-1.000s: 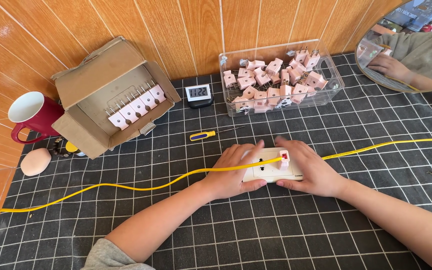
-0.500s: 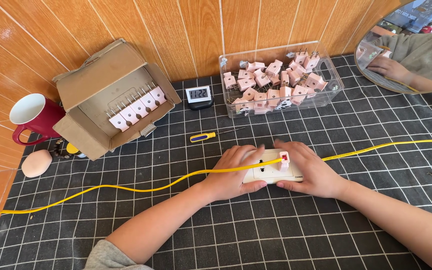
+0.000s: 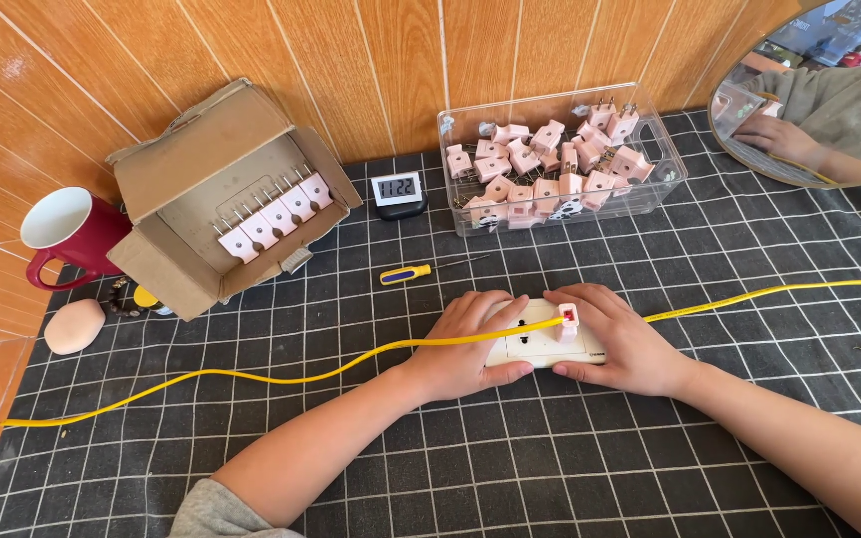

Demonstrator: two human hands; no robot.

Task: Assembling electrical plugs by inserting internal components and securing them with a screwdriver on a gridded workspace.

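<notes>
A: Where is the socket (image 3: 540,346)?
B: It lies flat on the desk (image 3: 570,468), between the two hands. The left hand (image 3: 470,344) grasps its left end, the right hand (image 3: 620,339) its right end.
A: And the pink plug (image 3: 568,321)?
B: It sits on the socket, touching the right fingers. The yellow cable (image 3: 251,377) runs across the desk and over the left hand.
A: Other things?
B: A screwdriver (image 3: 406,273) lies near, and a clear box (image 3: 560,159) of plugs behind.

Box (image 3: 206,214): five plugs (image 3: 273,215) in a row. Right of it, one clock (image 3: 397,188), one screwdriver (image 3: 407,274). Left: one mug (image 3: 70,232).
</notes>
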